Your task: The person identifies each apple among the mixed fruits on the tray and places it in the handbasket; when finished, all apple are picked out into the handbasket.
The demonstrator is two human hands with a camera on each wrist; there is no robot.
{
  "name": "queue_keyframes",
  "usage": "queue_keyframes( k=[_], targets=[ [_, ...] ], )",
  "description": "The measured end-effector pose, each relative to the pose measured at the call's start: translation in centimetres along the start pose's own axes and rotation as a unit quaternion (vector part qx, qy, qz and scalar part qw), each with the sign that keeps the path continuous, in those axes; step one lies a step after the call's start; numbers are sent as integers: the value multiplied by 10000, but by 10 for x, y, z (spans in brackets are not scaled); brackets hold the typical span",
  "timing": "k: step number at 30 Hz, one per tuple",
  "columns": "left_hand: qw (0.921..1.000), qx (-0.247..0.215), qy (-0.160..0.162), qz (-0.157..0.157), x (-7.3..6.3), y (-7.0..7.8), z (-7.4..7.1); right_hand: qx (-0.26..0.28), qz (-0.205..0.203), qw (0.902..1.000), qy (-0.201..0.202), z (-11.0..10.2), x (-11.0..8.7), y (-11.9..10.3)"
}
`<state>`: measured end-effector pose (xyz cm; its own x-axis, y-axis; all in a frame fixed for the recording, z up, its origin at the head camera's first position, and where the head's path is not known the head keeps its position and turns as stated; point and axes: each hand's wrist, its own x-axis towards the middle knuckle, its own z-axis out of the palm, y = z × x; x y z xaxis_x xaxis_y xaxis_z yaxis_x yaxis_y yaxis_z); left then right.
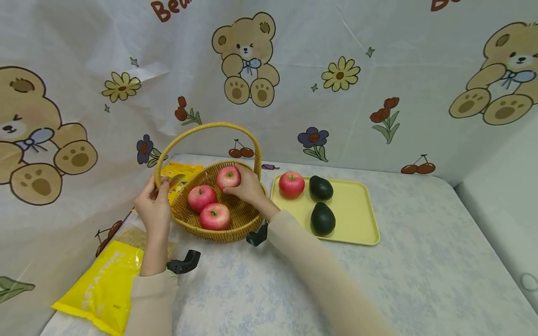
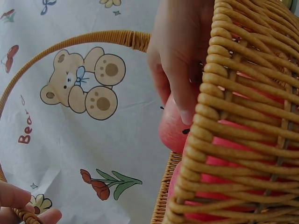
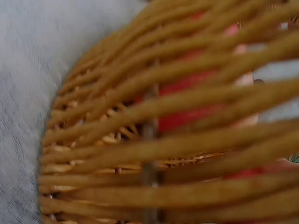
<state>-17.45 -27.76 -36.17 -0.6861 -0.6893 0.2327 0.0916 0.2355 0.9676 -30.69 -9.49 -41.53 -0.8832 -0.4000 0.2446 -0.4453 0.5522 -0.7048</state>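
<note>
A woven wicker basket with a tall arched handle stands left of centre in the head view. My left hand pinches the handle's left side; its fingertips also show at the lower left of the left wrist view. Inside the basket, my right hand grips a red apple near the back rim. Two more apples, one on the left and one at the front, lie beside it. Basket weave fills most of the right wrist view and hides the right hand there.
Right of the basket, a pale yellow tray bears an apple and two dark avocados. A yellow pasta bag lies at the front left. Another yellow packet sits behind the basket, before a bear-printed cloth.
</note>
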Motion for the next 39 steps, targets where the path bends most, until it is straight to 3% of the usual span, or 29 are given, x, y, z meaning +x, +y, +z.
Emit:
queue_keyframes(
  k=[7,17,22,31,39],
  targets=[
    [10000,4,12,6,-1,1,2,-292,153,9987,-387,5,8,6],
    [10000,-28,40,-69,0,-1,-1,-429,145,9976,-524,10,10,6],
    [9999,-72,50,79,1,-2,-1,-413,199,9975,-547,10,10,4],
    [9999,-3,37,158,-1,-1,-1,-504,236,9931,-1033,11,8,5],
    [10000,6,1,97,-1,-1,0,-531,252,9915,-1157,10,6,5]
  ],
)
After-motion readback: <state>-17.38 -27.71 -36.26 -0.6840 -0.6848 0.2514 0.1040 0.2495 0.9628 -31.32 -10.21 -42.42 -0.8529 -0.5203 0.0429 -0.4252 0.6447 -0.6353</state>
